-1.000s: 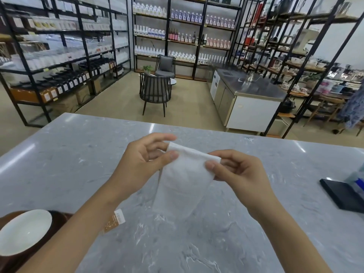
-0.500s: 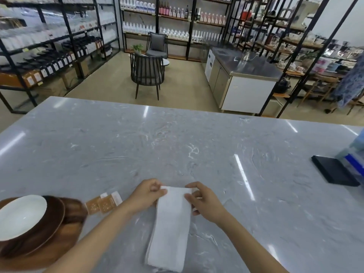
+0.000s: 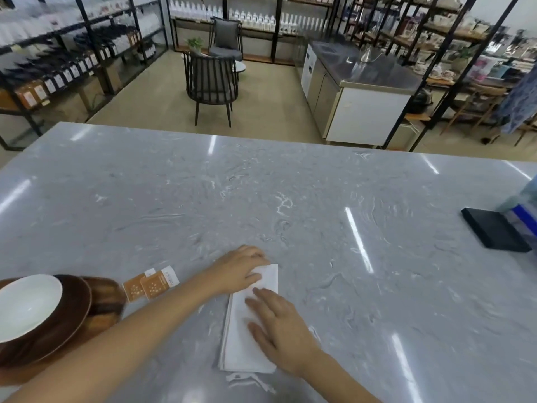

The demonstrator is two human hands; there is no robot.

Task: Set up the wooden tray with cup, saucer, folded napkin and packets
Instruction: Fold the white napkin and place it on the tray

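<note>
On the marble counter, both hands press the napkin flat.

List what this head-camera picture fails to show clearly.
- Brown wooden tray: cut off by left edge, partly under white saucer.
- Orange packets: print too small.
- White folded napkin: far end under left hand and right hand.
- Cup: not visible.
</note>
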